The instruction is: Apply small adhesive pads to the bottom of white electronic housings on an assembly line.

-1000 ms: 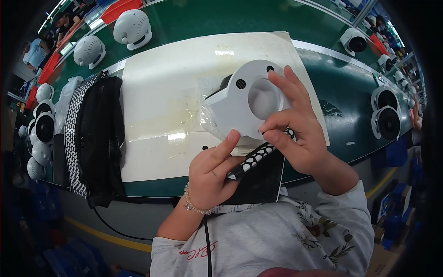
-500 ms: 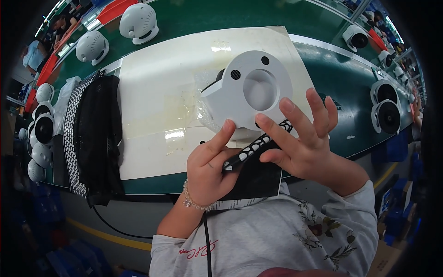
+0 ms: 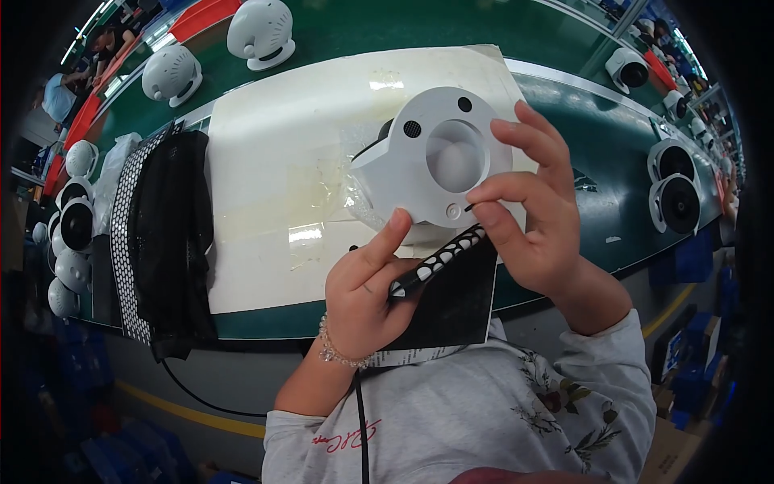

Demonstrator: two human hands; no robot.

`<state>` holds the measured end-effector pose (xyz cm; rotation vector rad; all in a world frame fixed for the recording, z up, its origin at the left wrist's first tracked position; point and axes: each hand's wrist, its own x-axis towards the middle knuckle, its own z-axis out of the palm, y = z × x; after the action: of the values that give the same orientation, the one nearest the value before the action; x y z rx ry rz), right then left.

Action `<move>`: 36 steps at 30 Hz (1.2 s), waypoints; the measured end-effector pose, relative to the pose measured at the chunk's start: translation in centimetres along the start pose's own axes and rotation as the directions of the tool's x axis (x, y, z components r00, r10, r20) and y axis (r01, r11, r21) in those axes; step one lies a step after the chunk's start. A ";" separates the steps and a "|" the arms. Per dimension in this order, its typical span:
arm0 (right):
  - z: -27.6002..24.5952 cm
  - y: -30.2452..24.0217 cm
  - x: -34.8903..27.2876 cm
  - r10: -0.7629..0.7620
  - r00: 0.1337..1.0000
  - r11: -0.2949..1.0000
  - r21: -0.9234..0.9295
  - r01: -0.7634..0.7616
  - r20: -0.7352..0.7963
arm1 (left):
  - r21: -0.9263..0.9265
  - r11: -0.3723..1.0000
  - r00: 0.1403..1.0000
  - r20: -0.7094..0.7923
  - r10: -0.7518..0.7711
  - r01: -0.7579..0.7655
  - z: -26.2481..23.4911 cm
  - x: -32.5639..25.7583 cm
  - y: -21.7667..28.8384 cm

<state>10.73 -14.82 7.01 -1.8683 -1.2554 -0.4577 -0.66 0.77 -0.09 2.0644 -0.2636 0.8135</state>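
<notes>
A white round device base (image 3: 403, 181) lies bottom up, with a round hollow at its middle. Two black round foot pads (image 3: 412, 129) sit on its rim, and a bare round recess (image 3: 453, 211) shows at the near side. My left hand (image 3: 371, 290) is closed on a black strip (image 3: 439, 266) with rows of pale holes; its index fingertip touches the base's near edge. Beside the recess, my right hand (image 3: 536, 202) pinches a small black foot pad (image 3: 470, 207), seen nearly edge-on. Its other fingers are raised and curved.
Under the base are a cream board (image 3: 266, 185) and clear bubble wrap (image 3: 355, 198). Black perforated sheets (image 3: 165, 234) are stacked at the left. White round-headed devices (image 3: 260, 34) stand along the far bench, with more (image 3: 674, 202) at the right. Co-workers (image 3: 60, 97) are far left.
My right hand has drawn back from the strip, its thumb and index now pinching a small black pad beside the recess. Two far devices have shifted right. My left hand stays put.
</notes>
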 end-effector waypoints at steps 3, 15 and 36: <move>-0.2 0.0 0.3 -0.038 0.992 0.997 -0.066 0.046 0.117 | 0.002 1.000 1.000 -0.003 0.007 -0.007 0.0 0.0 -0.1; -0.8 -2.2 -2.2 -0.206 0.909 0.640 -0.653 0.405 0.362 | 0.005 0.999 0.998 -0.053 -0.045 0.046 0.2 -0.1 0.1; -1.8 1.6 -0.7 0.191 0.975 0.979 0.046 -0.197 0.117 | -0.023 0.999 0.997 -0.069 -0.041 0.040 0.3 -0.2 0.0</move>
<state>12.04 -16.96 6.92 -1.9668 -1.1310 -0.2118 -0.66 0.57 -0.33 2.0110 -0.1913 0.8520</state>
